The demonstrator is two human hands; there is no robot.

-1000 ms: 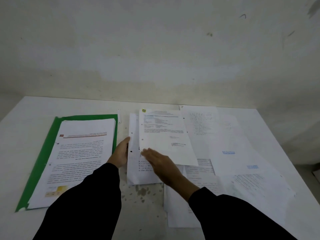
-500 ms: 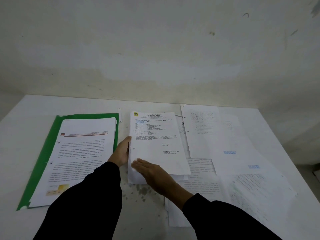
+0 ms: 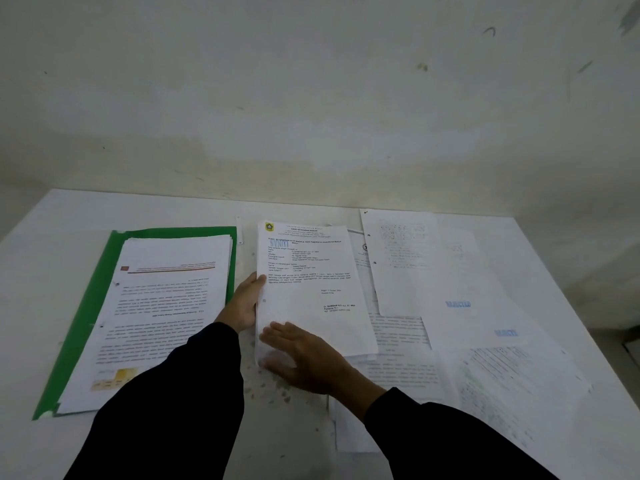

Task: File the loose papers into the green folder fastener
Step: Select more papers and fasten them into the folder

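Papers: loose stack lies just right of the green folder, on the table. Left hand flat against the stack's folder-side edge, fingers straight, gripping nothing. Right hand flat on the stack's near corner, fingers straight, pressing down. Looks like squaring up before filing.

Risks:
- Edges not flush, so punch holes miss the fastener.
- Top sheet slides if lifted one-handed.
- Thin stack fans or creases.

Folder holds a thick pile of pages covering the fastener; prongs not visible. Small white strip just off the folder's far right corner, maybe the fastener bar, can't tell. More sheets scattered further right of the folder, some under my stack, could drag along.
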